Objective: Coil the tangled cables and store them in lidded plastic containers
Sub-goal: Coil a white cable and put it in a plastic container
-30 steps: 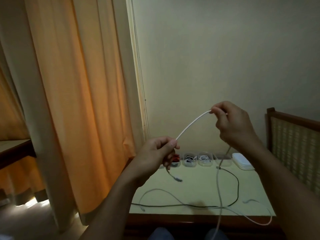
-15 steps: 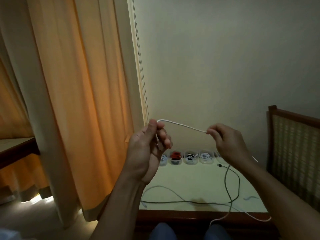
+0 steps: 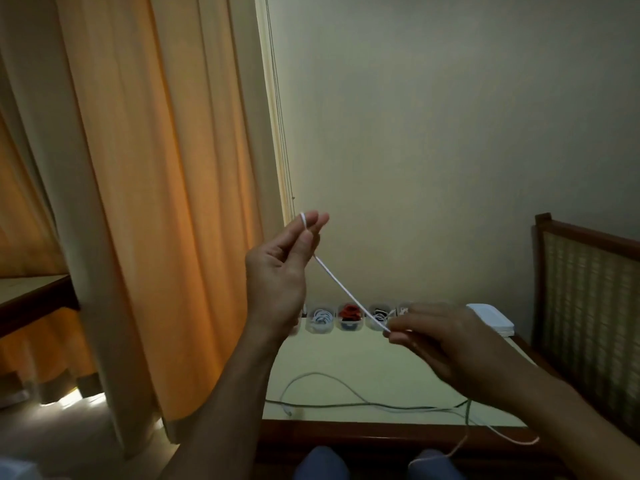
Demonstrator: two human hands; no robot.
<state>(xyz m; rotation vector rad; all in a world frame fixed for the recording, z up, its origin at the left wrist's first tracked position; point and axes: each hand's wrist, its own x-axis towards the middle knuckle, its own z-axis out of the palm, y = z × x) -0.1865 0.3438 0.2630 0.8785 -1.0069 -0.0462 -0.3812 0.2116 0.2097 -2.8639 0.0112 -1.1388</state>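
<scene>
I have the white cable (image 3: 346, 295) up in the air over the table (image 3: 349, 365), stretched in a straight line between my two hands. Its long axis slants from 11 o'clock at the top to 5 o'clock at the bottom. My left hand (image 3: 277, 271) is raised with the palm towards me. The thumb pinches the cable against the fingers, and a small bend of it sticks up above the fingertips. My right hand (image 3: 450, 344) sits lower, at 4 o'clock from the left, and nips the lower end of the stretch at its fingertips. Motion blur smears that hand, so I cannot make out which fingers do the pinching.

The rest of the cable drops behind my right wrist and trails off the near table edge. More loose cables (image 3: 329, 379) lie across the table at 6 o'clock. The containers (image 3: 320, 320) line the far edge, and my right hand hides the rightmost ones.
</scene>
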